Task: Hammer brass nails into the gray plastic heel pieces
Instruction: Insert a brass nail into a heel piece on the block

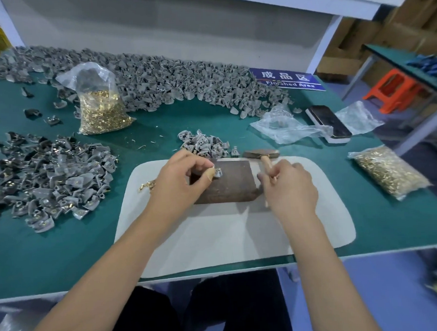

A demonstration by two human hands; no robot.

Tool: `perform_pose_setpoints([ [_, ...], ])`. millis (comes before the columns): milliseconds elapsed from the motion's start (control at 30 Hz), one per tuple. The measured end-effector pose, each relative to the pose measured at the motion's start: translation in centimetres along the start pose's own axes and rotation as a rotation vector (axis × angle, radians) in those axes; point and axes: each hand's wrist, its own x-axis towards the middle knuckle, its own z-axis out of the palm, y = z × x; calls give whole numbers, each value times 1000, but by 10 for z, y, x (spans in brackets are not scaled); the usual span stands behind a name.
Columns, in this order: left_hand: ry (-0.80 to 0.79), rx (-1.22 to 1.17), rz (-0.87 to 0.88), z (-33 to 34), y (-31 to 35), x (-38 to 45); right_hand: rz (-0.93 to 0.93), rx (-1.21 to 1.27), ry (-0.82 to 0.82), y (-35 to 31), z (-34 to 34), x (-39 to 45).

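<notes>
Evidently set-up: the left hand (181, 178) pinches a gray heel piece (218, 173) on the dark block (228, 182), while the right hand (288, 184) grips the hammer (262, 155) handle just right of the block. Next, probably, a short, square tap clear of fingertips.

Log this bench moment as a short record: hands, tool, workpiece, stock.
left hand: pinches a heel piece on the brown block
right hand: grips the hammer handle; head rests at the block's far edge
surface: block on a white mat, on the green table
loose nails: on the mat, left of the left hand
nail bags: one upright far left, one lying right
heel piles: big one at back, small one behind the block, nailed pieces at left
</notes>
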Motion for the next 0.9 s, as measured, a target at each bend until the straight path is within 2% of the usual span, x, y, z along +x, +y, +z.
perform_pose_setpoints([
  [100, -1, 36, -22, -4, -1, 1, 86, -74, -67, 6, 5, -5],
  [167, -4, 61, -29, -6, 0, 2, 77, -77, -75, 7, 4, -5],
  [300, 49, 46, -46, -7, 0, 2, 27, 11, -4, 16, -16, -3],
  [367, 78, 45, -71, -7, -2, 2, -38, 180, 14, 18, -29, -4],
  [400, 80, 47, -83, -7, -2, 3, -39, 351, -23, 16, -35, -5],
  [467, 70, 53, -91, -7, -2, 3, 30, 737, -185, 9, -44, -12],
  [500, 64, 63, -90, -8, -2, 3, 44, 835, -280, 6, -46, -16],
  [567, 50, 100, -80, -9, -1, 4, -71, 802, -397, 4, -42, -27],
  [667, 31, 128, -58, -13, 0, 5, -293, 561, -352, 4, -32, -37],
  [800, 14, 144, -38, -16, 1, 7, -329, 401, -284, 3, -28, -39],
  [900, 11, 161, -27, -16, 1, 7, -353, 424, -192, -4, -32, -42],
])
